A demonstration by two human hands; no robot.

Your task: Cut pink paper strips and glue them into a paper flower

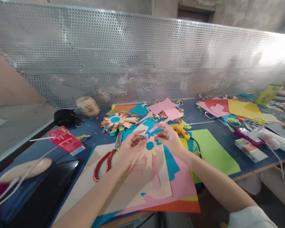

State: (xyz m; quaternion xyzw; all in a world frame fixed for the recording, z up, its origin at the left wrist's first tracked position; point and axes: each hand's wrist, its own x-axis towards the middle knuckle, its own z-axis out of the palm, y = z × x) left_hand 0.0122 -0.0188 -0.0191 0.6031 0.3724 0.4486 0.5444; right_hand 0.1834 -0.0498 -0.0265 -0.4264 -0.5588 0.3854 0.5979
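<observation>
My left hand [131, 146] pinches a small pink paper piece at its fingertips. My right hand [168, 138] is closed on another bit of pink paper, close to the left fingertips. Just below both hands lies a cream paper flower [149, 157] with fringed petals and a blue centre. It rests on a large cream sheet [85, 186], and a pink paper strip [156, 172] lies below it. Red-handled scissors [111, 155] are beside my left hand. A yellow glue gun [181, 130] is beyond my right hand.
A finished-looking layered paper flower [120, 121] sits behind the scissors. Pink sheets [167, 108] and scraps are piled ahead. A green sheet [211, 150] lies at right, a black tablet-like object [46, 193] at left. A perforated metal screen [142, 57] borders the table's back.
</observation>
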